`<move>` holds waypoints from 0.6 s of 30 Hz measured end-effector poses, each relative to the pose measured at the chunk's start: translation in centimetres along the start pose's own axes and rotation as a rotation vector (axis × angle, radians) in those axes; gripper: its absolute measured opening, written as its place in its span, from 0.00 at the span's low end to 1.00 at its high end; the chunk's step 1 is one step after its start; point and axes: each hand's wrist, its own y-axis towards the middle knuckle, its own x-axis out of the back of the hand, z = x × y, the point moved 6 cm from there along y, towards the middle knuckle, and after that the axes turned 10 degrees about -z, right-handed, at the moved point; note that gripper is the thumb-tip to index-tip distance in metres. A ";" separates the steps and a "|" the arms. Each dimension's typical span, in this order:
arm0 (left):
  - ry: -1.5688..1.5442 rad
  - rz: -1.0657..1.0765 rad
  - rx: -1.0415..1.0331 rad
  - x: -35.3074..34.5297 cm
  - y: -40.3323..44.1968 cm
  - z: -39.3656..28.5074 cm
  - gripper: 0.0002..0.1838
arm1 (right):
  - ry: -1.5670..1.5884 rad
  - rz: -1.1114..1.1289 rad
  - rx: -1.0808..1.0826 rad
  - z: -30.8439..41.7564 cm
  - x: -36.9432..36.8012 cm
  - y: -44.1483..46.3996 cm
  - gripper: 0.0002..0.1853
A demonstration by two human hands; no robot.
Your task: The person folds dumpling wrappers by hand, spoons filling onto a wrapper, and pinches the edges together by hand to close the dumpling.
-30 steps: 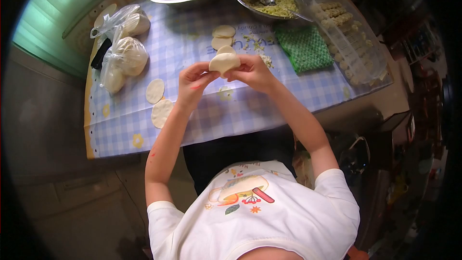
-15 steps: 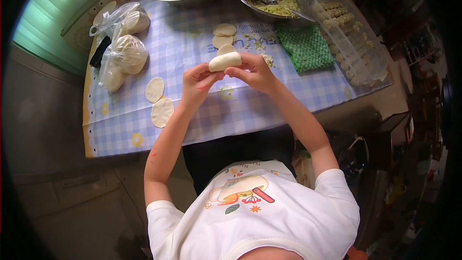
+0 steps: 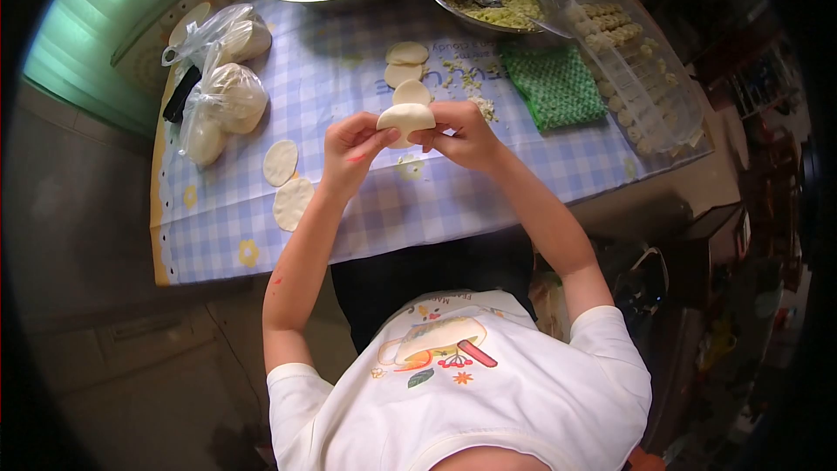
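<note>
Head view. A dough wrapper (image 3: 406, 116) hangs between both hands above the checked surface (image 3: 209, 220), its far side curved over, a lower flap showing beneath. Left hand (image 3: 349, 148): grip closed to a pinch on the wrapper's left end. Right hand (image 3: 468, 134): grip likewise pinched on the right end; the contact behind the dough is hidden. Whether anything lies inside, I cannot tell. Loose dough round (image 3: 411, 91) just beyond; pale crumbs (image 3: 485, 109) near the right hand.

Handling, my judgement: dough this thin probably wants light, matched pressure from both sides, ends level, the bend even so neither half stretches or tears. Crumbs caught at the rim would likely spoil a clean press; dry, clear fingers seem best.
</note>
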 end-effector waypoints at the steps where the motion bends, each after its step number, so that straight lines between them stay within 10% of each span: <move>1: -0.002 0.005 -0.021 0.1 0.0 0.0 0.03 | 0.043 -0.040 0.014 0.5 -0.2 0.2 0.05; 18: 0.069 -0.004 0.021 -0.2 -0.4 -0.2 0.05 | 0.113 -0.059 -0.071 0.9 0.1 0.2 0.05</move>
